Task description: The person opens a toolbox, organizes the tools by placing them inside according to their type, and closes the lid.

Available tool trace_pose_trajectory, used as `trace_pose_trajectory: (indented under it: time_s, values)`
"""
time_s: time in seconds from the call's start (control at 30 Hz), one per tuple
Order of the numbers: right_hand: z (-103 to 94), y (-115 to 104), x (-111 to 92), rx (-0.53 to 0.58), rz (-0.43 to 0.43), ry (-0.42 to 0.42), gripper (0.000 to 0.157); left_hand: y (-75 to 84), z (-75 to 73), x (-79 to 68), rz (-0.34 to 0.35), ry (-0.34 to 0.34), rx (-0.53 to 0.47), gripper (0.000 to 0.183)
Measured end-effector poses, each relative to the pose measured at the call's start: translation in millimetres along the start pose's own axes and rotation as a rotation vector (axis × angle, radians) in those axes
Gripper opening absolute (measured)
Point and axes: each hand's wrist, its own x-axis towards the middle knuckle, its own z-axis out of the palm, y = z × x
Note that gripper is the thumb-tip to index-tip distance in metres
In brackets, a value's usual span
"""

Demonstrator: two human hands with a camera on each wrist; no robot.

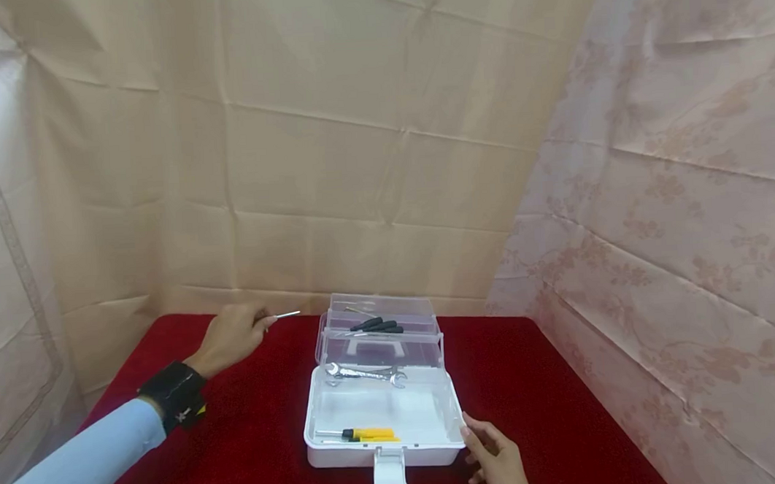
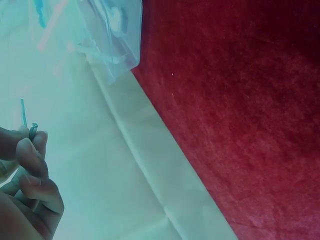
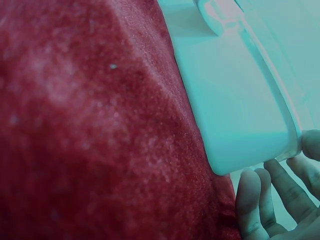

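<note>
A white toolbox (image 1: 421, 456) stands with its front latch (image 1: 390, 472) hanging down and its clear lid tipped back. My left hand (image 1: 235, 338), left of the lid and above the cloth, pinches a thin metal shaft (image 1: 288, 314); the fingers hide its other end. In the left wrist view the shaft (image 2: 23, 112) points up from the fingertips. My right hand (image 1: 497, 459) grips the box's front right corner with thumb and fingertips. Inside the box lie wrenches (image 1: 361, 373) at the back and yellow-and-black screwdrivers (image 1: 371, 434) at the front.
Several black-handled tools (image 1: 379, 325) lie in the clear lid tray (image 1: 384, 301) behind the box. Red cloth (image 1: 253, 439) covers the table. A beige curtain (image 1: 331, 164) hangs along the back and a floral one (image 1: 688, 204) on the right.
</note>
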Motion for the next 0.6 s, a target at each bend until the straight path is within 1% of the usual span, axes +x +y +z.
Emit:
trace_pose_trajectory:
  time_s: [0.2,0.43,0.6]
  values:
    - [0.4,1.9,0.3,-0.002,0.022,0.007,0.062,0.9,8.2,1.9,0.010,-0.013,0.009,0.004]
    - [-0.5,3.5,0.4,0.003,0.007,0.005,0.061,2.5,12.2,4.7,0.004,-0.023,0.005,0.005]
    - [0.2,2.8,2.1,-0.007,0.015,0.008,0.061,1.6,12.2,10.3,0.034,0.003,0.015,0.005]
